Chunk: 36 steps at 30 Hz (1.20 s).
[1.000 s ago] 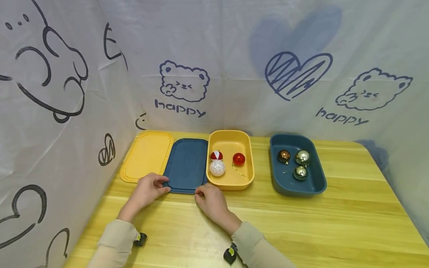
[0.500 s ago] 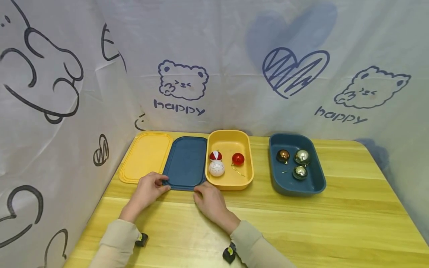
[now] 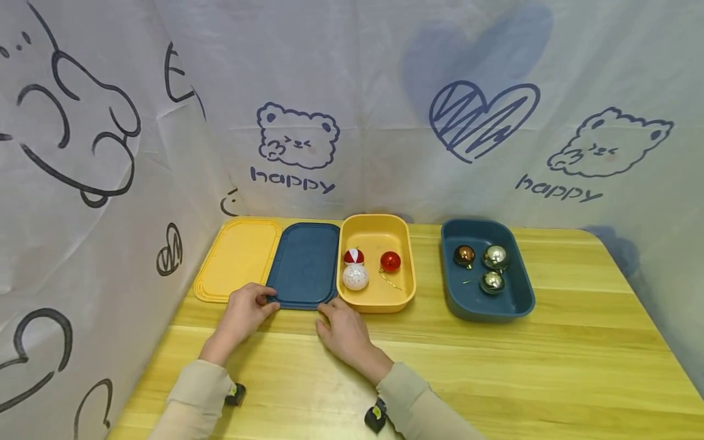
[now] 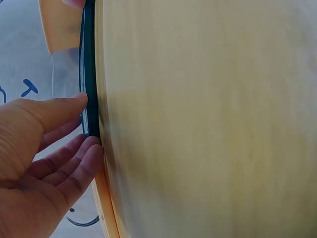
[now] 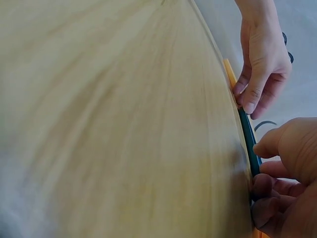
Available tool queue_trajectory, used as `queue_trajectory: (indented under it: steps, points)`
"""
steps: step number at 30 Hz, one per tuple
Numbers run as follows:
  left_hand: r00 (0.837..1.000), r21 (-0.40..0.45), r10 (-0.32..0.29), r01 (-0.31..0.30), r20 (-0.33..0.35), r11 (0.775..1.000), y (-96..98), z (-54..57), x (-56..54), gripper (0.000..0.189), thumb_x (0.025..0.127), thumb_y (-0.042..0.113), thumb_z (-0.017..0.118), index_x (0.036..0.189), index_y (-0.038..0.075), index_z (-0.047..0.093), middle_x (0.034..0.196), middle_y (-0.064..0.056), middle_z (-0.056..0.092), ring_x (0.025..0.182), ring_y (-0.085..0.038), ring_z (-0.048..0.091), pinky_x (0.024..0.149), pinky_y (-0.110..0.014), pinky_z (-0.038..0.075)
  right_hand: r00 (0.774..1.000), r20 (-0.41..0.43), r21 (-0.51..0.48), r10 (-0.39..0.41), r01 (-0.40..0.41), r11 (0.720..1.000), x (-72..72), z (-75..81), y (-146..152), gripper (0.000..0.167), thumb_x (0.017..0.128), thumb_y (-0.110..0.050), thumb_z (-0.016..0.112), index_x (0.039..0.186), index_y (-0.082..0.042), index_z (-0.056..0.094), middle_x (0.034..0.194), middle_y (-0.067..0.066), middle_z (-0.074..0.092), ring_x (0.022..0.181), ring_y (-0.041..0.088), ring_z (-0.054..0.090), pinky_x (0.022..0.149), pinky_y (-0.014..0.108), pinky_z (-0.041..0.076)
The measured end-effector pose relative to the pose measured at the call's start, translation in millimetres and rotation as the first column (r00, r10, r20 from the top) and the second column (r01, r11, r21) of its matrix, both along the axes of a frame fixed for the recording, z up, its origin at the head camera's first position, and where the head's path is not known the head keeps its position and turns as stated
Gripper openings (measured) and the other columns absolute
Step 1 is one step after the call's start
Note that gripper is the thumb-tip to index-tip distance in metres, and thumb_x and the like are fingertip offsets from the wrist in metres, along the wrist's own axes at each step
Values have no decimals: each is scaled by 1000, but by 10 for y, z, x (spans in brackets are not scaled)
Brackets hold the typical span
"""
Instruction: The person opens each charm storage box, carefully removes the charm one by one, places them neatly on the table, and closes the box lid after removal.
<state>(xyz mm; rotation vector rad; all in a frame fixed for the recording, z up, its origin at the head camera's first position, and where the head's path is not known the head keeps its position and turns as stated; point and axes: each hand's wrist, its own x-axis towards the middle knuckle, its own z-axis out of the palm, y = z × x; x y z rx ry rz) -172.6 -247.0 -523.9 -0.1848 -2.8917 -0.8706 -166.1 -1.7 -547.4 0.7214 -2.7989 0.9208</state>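
Note:
A dark blue lid (image 3: pixel 304 263) lies flat on the table between a yellow lid (image 3: pixel 241 256) and a yellow box (image 3: pixel 404 300). My left hand (image 3: pixel 246 310) holds its near left corner, thumb at the front edge and fingers round the side, as the left wrist view shows. At the near right corner, beside the yellow box, my right hand (image 3: pixel 346 333) holds the same lid between thumb and fingers; some fingertips are hidden in the head view. Seen from the right wrist, the blue lid (image 5: pixel 251 144) is a thin strip between both hands.
The yellow box holds a red ball ornament (image 3: pixel 390 261), a red-and-white one (image 3: pixel 354 256) and a white speckled one (image 3: pixel 355 277). Further right, a dark blue box (image 3: pixel 489 311) contains brown and silvery-gold ornaments (image 3: pixel 492 282). White printed cloth (image 3: pixel 385 122) stands behind and left of the wooden table (image 3: pixel 495 379).
The blue lid has slid slightly away from me, its back edge coming level with the yellow lid and box. Both hands have stayed at its near corners.

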Motion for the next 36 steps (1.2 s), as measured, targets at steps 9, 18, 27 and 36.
queue_trajectory:
  steps: [9,18,27,36]
  points:
    - [1000,-9,8,-9,-14,1000,15,76,6,25,95,14,80,117,2,79,102,-15,74,86,-25,68,75,-44,58,999,5,-72,38,-37,997,66,146,65,23,98,-20,74,117,-7,79,104,6,73,83,15,65,73,28,55]
    - [997,26,3,-1,-78,1000,226,278,-88,35,102,18,72,129,-3,72,123,-24,73,99,-37,71,89,-55,59,985,89,-380,145,-101,919,46,531,282,15,98,-15,75,108,-6,80,96,4,76,66,5,55,61,17,47]
    - [990,82,-64,75,-129,994,698,362,-270,48,106,26,65,147,1,60,145,-26,63,136,-45,58,112,-61,48,998,57,-429,9,16,903,-314,676,682,18,95,-15,78,110,-5,80,97,7,76,79,17,68,71,20,55]
    - [987,19,-147,149,-63,989,1079,293,-521,59,115,37,42,161,0,40,165,-27,41,156,-51,31,127,-65,26,991,136,-297,-13,54,953,-636,609,1018,34,96,-19,79,125,-2,74,110,13,73,88,23,62,78,28,53]
